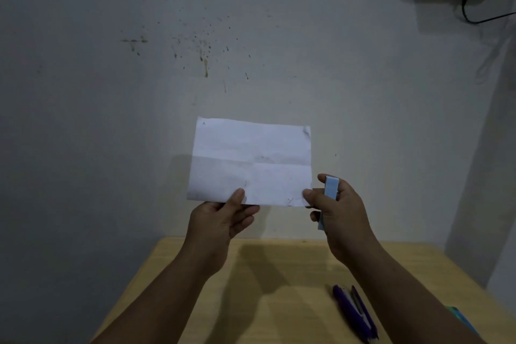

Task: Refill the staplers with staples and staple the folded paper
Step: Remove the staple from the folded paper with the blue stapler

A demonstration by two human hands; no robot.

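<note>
Head view: your left hand (223,220) pinches the creased white folded paper (251,162) by its lower edge, held up before the wall; your right hand (339,215) grips a pale blue stapler (331,188) at the paper's lower right corner, above the tan wooden bench (279,274), where a purple stapler (353,313) lies open

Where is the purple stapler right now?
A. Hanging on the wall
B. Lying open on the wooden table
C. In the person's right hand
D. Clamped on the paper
B: the purple stapler lies spread open on the wooden table, while the right hand grips a light blue stapler.
</note>
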